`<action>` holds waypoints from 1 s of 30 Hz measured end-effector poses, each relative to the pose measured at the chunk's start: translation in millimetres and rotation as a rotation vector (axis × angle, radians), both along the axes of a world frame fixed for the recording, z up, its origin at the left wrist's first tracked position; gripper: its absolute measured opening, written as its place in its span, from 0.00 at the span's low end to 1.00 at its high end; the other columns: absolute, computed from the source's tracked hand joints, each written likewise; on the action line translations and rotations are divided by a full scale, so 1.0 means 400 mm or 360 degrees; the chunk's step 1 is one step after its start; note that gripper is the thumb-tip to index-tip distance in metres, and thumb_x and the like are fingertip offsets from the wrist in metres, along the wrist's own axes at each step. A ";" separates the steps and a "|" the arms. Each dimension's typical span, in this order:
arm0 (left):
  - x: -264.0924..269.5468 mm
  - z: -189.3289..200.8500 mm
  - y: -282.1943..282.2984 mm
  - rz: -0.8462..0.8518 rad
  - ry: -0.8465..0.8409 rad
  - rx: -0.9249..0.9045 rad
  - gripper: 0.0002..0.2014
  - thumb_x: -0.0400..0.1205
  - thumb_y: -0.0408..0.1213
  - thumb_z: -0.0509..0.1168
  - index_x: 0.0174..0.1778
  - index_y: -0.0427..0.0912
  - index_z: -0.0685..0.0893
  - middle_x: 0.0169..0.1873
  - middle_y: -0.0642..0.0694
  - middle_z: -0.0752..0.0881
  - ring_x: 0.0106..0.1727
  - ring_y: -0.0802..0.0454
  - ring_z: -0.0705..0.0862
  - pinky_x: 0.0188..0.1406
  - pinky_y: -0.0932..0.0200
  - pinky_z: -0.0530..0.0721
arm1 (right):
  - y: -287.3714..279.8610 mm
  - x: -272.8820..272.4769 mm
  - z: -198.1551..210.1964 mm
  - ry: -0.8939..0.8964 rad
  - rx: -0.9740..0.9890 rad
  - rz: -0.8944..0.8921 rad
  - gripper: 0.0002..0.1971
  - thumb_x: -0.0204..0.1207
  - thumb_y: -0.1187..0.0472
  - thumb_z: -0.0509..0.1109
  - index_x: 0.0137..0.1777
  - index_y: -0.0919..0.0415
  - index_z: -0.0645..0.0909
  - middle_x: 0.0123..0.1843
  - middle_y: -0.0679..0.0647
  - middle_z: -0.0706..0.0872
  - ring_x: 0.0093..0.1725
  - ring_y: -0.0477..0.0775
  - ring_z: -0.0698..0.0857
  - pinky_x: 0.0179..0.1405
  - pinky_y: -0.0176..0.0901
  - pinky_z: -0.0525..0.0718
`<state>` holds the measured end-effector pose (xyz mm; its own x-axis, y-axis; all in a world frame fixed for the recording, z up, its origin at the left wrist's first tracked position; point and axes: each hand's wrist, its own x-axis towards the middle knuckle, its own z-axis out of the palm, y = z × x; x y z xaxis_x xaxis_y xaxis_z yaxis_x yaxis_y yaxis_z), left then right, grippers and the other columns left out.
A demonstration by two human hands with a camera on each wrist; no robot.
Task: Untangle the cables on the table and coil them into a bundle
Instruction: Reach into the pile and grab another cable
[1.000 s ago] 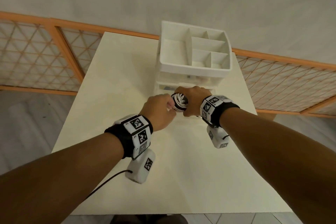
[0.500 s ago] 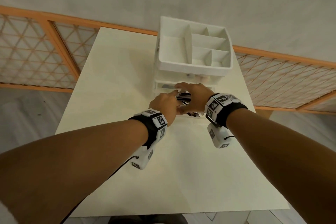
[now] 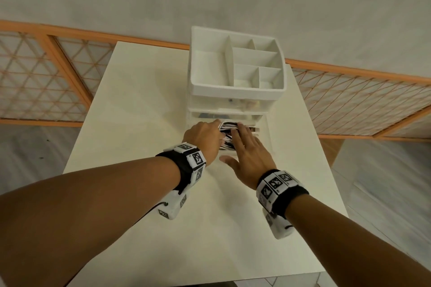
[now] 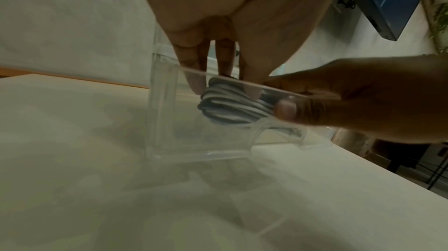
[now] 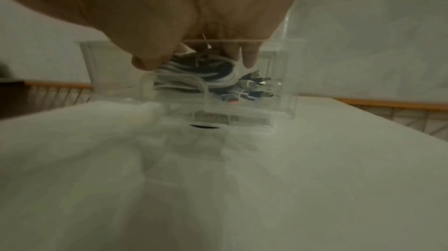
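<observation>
The coiled cable bundle point(image 3: 227, 134), black & white strands, sits inside the pulled-out clear drawer point(image 3: 265, 141) at the bottom of the white organizer point(image 3: 235, 91), which stands toward the far side of the table point(image 3: 140, 109). Left hand point(image 3: 205, 140) reaches into the drawer from the left w/ fingers curled down onto the coil; in the left wrist view its fingertips point(image 4: 197, 87) press on the top of the bundle point(image 4: 232, 107), seen through the clear front wall. Right hand point(image 3: 249, 154) lies over the bundle from the near side, fingers fairly straight and spread, thumb out to the left over the table; in the right wrist view its fingers point(image 5: 249, 57) dip past the drawer rim onto the coil point(image 5: 201, 75). Neither hand is wrapped round the bundle as far as I can tell; both just press on it. Plug ends point(image 5: 252, 88) stick out on the right side of the coil inside the drawer. The clear front wall & its curved cut-out handle point(image 4: 271, 130) stand between the wrist cams and the cables, blurring them. Organizer's top tray has several compartments; a second clear drawer sits above the open one, contents too dim to tell. Behind the table, an orange lattice fence point(image 3: 42, 81) and a grey wall. Both wrists carry black bands w/ marker tags point(image 3: 193, 156).
</observation>
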<state>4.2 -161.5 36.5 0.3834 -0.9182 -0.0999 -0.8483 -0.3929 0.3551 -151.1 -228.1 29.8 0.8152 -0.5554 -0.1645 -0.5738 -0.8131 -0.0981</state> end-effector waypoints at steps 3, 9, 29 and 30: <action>-0.002 -0.005 0.001 -0.0022 -0.0048 -0.0013 0.23 0.87 0.48 0.61 0.80 0.52 0.73 0.69 0.46 0.84 0.61 0.41 0.85 0.46 0.52 0.80 | 0.001 0.011 -0.007 0.0015 -0.0057 0.0024 0.40 0.82 0.34 0.40 0.88 0.58 0.53 0.89 0.66 0.46 0.89 0.67 0.49 0.87 0.60 0.54; 0.020 -0.007 0.001 0.0068 0.0108 -0.0118 0.19 0.87 0.46 0.60 0.76 0.57 0.78 0.72 0.51 0.82 0.62 0.43 0.85 0.48 0.56 0.76 | -0.024 0.049 0.013 0.0130 -0.0261 0.0127 0.42 0.79 0.33 0.34 0.82 0.58 0.66 0.85 0.66 0.63 0.83 0.70 0.64 0.79 0.68 0.65; 0.015 0.031 0.006 -0.0189 -0.0050 -0.0128 0.22 0.84 0.41 0.63 0.74 0.39 0.78 0.75 0.44 0.79 0.74 0.42 0.76 0.71 0.49 0.76 | -0.102 0.122 0.018 -0.0435 -0.0506 -0.0035 0.05 0.72 0.60 0.78 0.46 0.57 0.92 0.43 0.60 0.84 0.45 0.66 0.82 0.43 0.54 0.79; 0.014 0.033 0.012 -0.0215 -0.0050 -0.0215 0.20 0.83 0.39 0.65 0.71 0.38 0.81 0.70 0.43 0.83 0.70 0.41 0.79 0.69 0.48 0.77 | -0.109 0.132 0.018 -0.0430 -0.0490 -0.0034 0.05 0.73 0.62 0.77 0.47 0.57 0.92 0.42 0.61 0.86 0.44 0.67 0.83 0.43 0.55 0.79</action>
